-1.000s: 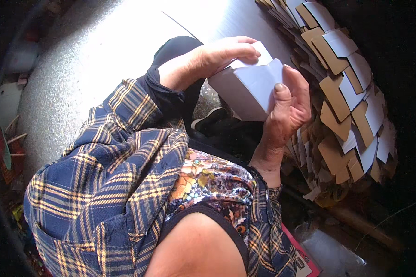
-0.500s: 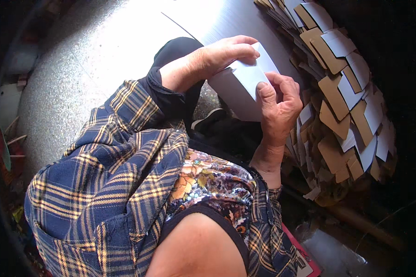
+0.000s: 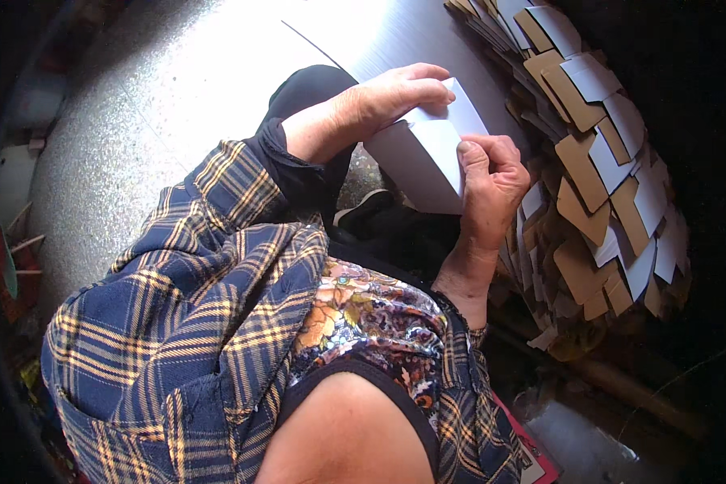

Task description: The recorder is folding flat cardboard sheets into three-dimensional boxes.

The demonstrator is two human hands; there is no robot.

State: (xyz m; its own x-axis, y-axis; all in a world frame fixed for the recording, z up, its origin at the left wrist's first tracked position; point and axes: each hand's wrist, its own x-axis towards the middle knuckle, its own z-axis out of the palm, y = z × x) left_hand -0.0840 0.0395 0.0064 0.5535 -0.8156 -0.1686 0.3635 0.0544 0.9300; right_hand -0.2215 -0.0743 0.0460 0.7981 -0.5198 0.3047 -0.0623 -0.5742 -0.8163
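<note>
A white cardboard box [image 3: 415, 168] is held up between my two hands, above my dark-clad legs. My left hand [image 3: 387, 101] is closed over its far left edge, with the thumb lying along the top. On the box's right side, my right hand [image 3: 496, 181] pinches the edge between thumb and bent index finger. White flaps show at the upper end of the box, between the hands. The box's underside is hidden from me.
A large heap of flat cardboard pieces [image 3: 589, 189], white on one face and brown on the other, rises close on my right. Speckled floor [image 3: 137, 145] lies to the left, brightly lit. A clear plastic sheet [image 3: 585, 444] and a pink-edged item [image 3: 544, 464] are at the lower right.
My right thumb has slid from the top of the box to its right edge, and those fingers have drawn together. My left hand and the box have hardly moved.
</note>
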